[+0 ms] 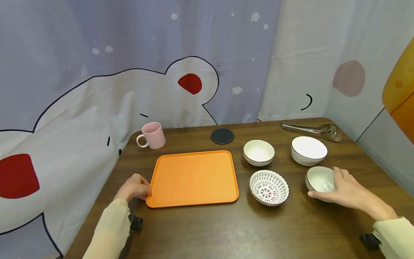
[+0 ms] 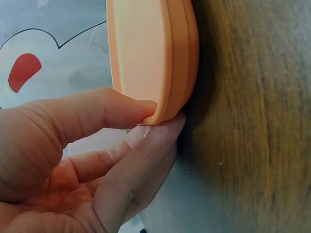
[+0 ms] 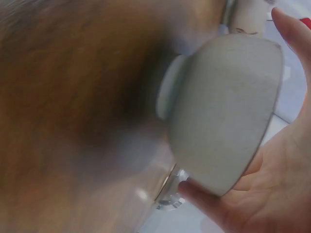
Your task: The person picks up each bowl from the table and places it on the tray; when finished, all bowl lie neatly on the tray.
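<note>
Head view looks down; close wrist views share its tray [image 1: 195, 178] and pale-grey bowl [image 1: 319, 178].

In the head view the right hand [image 1: 350, 193] hid part of the grey-green bowl [image 1: 318, 178], while the orange tray [image 2: 141, 53] ran past the left wrist view's top edge and the tabletop [image 3: 73, 107] blurred in the right wrist view.
</note>
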`<act>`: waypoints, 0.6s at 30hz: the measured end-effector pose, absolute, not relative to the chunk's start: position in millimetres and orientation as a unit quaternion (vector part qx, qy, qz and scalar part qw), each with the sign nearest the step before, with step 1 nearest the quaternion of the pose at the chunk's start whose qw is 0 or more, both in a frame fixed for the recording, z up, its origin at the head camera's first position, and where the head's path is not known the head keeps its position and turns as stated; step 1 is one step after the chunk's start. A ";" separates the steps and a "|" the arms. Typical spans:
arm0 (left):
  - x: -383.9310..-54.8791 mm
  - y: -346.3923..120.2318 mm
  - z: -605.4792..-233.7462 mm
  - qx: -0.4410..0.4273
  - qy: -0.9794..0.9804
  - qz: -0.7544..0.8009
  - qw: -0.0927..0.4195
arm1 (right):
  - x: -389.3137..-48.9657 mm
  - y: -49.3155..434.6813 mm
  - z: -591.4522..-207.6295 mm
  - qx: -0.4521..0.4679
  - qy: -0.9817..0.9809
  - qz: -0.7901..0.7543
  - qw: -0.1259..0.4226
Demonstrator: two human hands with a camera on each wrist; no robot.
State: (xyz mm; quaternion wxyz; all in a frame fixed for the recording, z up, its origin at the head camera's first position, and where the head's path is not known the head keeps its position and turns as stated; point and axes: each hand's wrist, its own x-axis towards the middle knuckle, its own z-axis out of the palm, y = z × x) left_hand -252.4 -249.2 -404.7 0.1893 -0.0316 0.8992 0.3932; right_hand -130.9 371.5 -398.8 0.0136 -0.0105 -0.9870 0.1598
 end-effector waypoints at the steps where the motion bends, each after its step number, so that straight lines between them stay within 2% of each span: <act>1: -252.7 -248.7 -404.4 -0.030 0.901 0.390 0.190 | -130.4 372.7 -399.8 -0.010 -0.987 0.160 0.016; 18: -256.7 -249.3 -403.3 -0.025 0.900 0.382 0.209 | -127.1 376.5 -405.0 -0.035 -0.983 0.172 0.051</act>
